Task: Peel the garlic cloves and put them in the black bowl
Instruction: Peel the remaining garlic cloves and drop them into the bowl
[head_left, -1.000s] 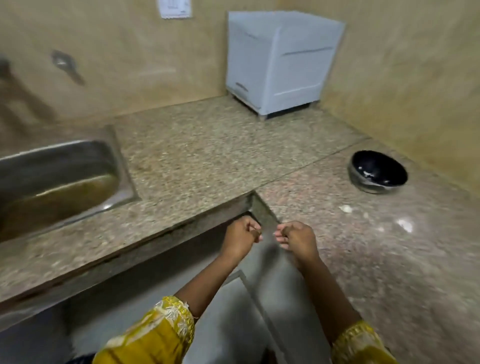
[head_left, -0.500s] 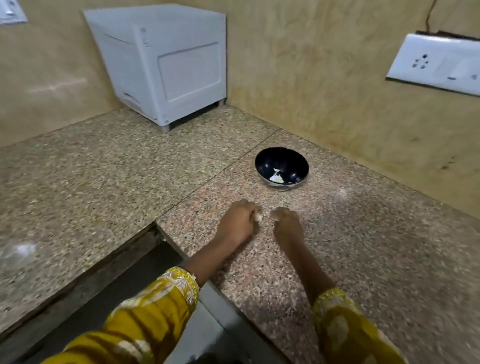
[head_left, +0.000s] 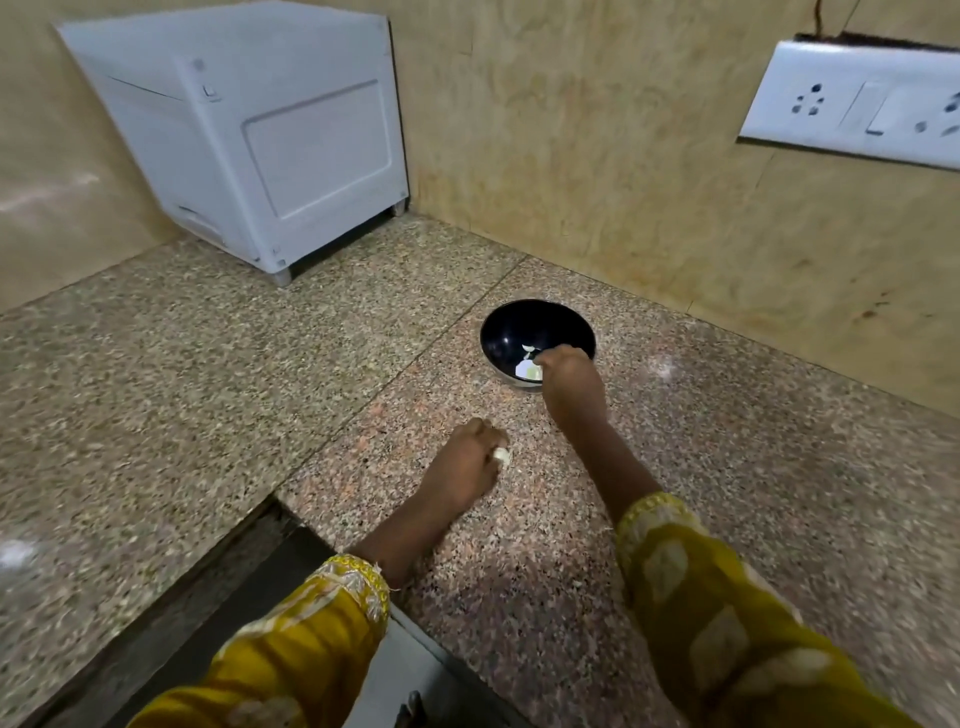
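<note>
Left hand (head_left: 467, 462): on the countertop (head_left: 208, 389), fingers curled, pinching a garlic clove (head_left: 502, 455). The clove's long axis cannot be determined. Right hand (head_left: 569, 379): positioned over the near rim of the black bowl (head_left: 519, 327), fingers curled; contents undeterminable. Pale pieces (head_left: 527, 370) lie inside the bowl.

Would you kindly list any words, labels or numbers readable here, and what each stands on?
None can be read.
White box: a small round mark and a small square mark near its top corner, too blurred to read.
Wall switch plate: sockets and a switch only, no lettering visible.
Black bowl: no marking visible.
</note>
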